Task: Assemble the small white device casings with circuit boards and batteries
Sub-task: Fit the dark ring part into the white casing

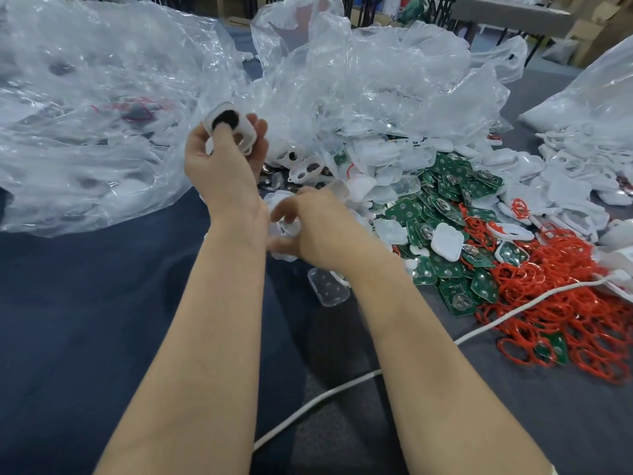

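Note:
My left hand (222, 159) is raised above the table and grips a small white casing (231, 126) with a dark oval opening, my thumb pressed against it. Lower and to the right, my right hand (318, 228) pinches a translucent white casing part (286, 231) among the heap. Green circuit boards (442, 207) lie piled to the right, mixed with white casings (447, 241). Round silver batteries (274, 180) sit just beyond my right hand. A clear casing shell (327, 286) lies on the cloth under my right forearm.
Crumpled clear plastic bags (102, 114) cover the left and back of the dark cloth-covered table (85, 320). Red loop cords (548, 303) are heaped at the right. A white cable (342, 389) runs across the cloth. Another bag of white parts (589, 108) stands far right.

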The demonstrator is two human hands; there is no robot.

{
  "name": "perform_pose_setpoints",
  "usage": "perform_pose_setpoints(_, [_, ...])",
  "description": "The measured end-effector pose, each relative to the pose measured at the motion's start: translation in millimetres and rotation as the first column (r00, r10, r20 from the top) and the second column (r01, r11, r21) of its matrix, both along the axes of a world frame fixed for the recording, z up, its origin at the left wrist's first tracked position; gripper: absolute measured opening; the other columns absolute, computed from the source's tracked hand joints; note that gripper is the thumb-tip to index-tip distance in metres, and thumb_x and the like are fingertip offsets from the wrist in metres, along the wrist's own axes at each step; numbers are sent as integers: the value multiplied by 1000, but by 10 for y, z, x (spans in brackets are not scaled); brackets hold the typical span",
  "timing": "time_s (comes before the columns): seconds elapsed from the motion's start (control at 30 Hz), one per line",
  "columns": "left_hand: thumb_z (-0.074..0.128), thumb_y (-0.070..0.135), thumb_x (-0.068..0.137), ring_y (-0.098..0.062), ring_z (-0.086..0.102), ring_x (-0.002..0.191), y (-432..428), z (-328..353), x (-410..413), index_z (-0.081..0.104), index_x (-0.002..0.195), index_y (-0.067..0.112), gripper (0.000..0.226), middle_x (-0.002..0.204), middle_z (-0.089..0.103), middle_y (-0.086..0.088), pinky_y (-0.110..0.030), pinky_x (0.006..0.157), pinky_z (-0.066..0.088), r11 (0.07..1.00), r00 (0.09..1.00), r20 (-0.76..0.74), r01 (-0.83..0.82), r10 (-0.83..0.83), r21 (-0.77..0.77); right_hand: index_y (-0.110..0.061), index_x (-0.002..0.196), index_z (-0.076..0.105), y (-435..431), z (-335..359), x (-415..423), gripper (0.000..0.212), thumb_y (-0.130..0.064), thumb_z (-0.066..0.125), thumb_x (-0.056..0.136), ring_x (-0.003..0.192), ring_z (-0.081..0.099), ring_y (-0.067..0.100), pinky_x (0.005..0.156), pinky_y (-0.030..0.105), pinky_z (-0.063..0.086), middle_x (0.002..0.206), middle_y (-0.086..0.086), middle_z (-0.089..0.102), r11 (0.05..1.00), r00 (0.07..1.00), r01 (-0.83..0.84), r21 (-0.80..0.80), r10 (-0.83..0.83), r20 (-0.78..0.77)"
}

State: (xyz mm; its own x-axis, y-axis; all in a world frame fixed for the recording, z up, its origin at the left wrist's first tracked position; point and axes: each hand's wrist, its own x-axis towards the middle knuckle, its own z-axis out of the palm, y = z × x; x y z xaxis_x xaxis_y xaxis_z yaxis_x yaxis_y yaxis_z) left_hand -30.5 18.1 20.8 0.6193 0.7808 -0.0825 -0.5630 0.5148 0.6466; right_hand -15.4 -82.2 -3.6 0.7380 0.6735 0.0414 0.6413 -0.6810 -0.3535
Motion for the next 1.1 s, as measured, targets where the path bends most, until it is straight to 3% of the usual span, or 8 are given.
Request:
perform_pose_setpoints(0.07, [51, 6, 96, -14, 70, 68, 14, -3, -3, 52, 100, 7, 4, 79, 66, -7, -23, 62, 54, 1000, 1000, 4, -11, 11, -26, -25, 120, 63, 52, -58, -25, 43, -46, 67, 83, 112, 47, 29, 91, 34, 41, 120, 5, 53, 996, 996, -15, -84, 22, 83])
perform_pose_setpoints(0.23, [49, 6, 96, -15, 71, 69, -23, -31, 27, 50, 103, 6, 7, 83, 66, -9, -23, 62, 54, 1000, 999, -38, 19, -19, 8, -14, 98, 68, 166, -140, -143, 20, -23, 56, 87, 101, 51, 32, 72, 30, 28, 104, 10, 58, 997, 969, 18, 76, -36, 245])
perform_pose_setpoints(0.43, [46, 6, 97, -18, 71, 71, -74, -88, 87, 50, 101, 9, 6, 84, 66, -9, -24, 65, 56, 986, 985, -66, 163, -161, 29, -10, 99, 70, -12, 22, 23, 19, -17, 53, 92, 96, 61, 25, 85, 32, 47, 101, 8, 70, 900, 975, 223, 374, -200, -99])
perform_pose_setpoints(0.7, [44, 17, 98, -19, 71, 67, -131, -129, 156, 54, 110, 3, 21, 86, 65, -12, -26, 65, 59, 942, 935, -114, 333, -336, -42, -13, 104, 62, -472, 163, 291, 20, -1, 52, 92, 53, 56, 0, 53, 13, 47, 79, -2, 64, 655, 846, 494, 573, -209, -490])
perform_pose_setpoints(0.8, [47, 7, 97, -16, 71, 69, -140, -128, 154, 52, 107, 4, 11, 89, 65, -11, -25, 67, 58, 962, 957, -122, 270, -263, 40, -25, 89, 68, -600, 201, 311, 25, -6, 53, 91, 45, 48, -1, 51, 15, 43, 61, -13, 61, 742, 887, 424, 519, -225, -403])
perform_pose_setpoints(0.93, [45, 1, 98, -11, 71, 70, -130, -101, 124, 47, 107, 8, 12, 89, 66, -8, -22, 68, 56, 981, 985, -100, 154, -143, 118, -26, 100, 66, -629, 261, 250, 11, -27, 63, 90, 51, 50, -4, 58, 20, 39, 67, -12, 63, 946, 926, 238, 219, -152, -347])
perform_pose_setpoints(1.0, [46, 2, 98, -12, 71, 71, -118, -93, 110, 47, 108, 10, 13, 91, 67, -7, -24, 71, 57, 985, 986, -107, 136, -125, 105, -20, 97, 64, -594, 242, 268, 13, -29, 66, 87, 61, 52, -1, 56, 19, 37, 74, -10, 61, 961, 942, 243, 130, -202, -267])
perform_pose_setpoints(1.1, [49, 5, 97, -12, 70, 75, -94, -97, 101, 49, 105, 10, 10, 92, 69, -5, -22, 73, 57, 989, 983, -142, 126, -115, 74, -17, 95, 66, -552, 215, 307, 7, -19, 63, 89, 68, 53, 8, 65, 22, 43, 77, -8, 56, 908, 932, 360, 215, -343, -113])
